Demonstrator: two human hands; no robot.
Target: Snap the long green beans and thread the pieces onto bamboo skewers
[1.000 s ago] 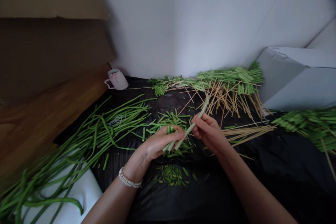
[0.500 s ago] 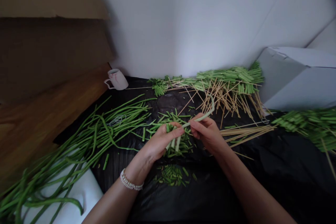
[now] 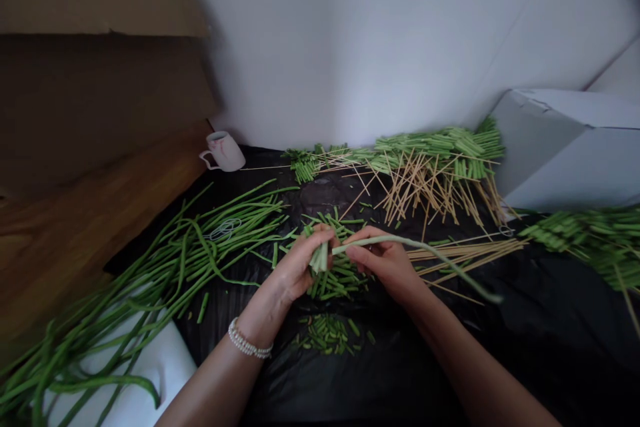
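Several short pale-green bean pieces [image 3: 320, 259] are bunched in my left hand [image 3: 303, 257], its fingers curled round them. Between the thumb and fingers of my right hand [image 3: 385, 260] is a long pale-green bean [image 3: 425, 245], its cut end close to my left fingers and its tail drooping over the right forearm. Under both hands lies a heap of cut green bean pieces [image 3: 340, 287]. Nearer me is a small pile of short bean ends [image 3: 330, 335] on the black plastic sheet [image 3: 400, 373].
Long whole beans [image 3: 235, 227] spread along the left, partly over a white surface [image 3: 170, 360]. A mug [image 3: 225, 152] stands at the back left. Skewered bean pieces [image 3: 445, 143], loose wooden skewers [image 3: 470, 253], another skewered pile [image 3: 590, 240] and a white box [image 3: 570, 153] are rightward.
The long bean has swung from pointing up and away to trailing rightward in my right hand. My left hand has turned, its fingers now closed round the short pieces, apart from the long bean.
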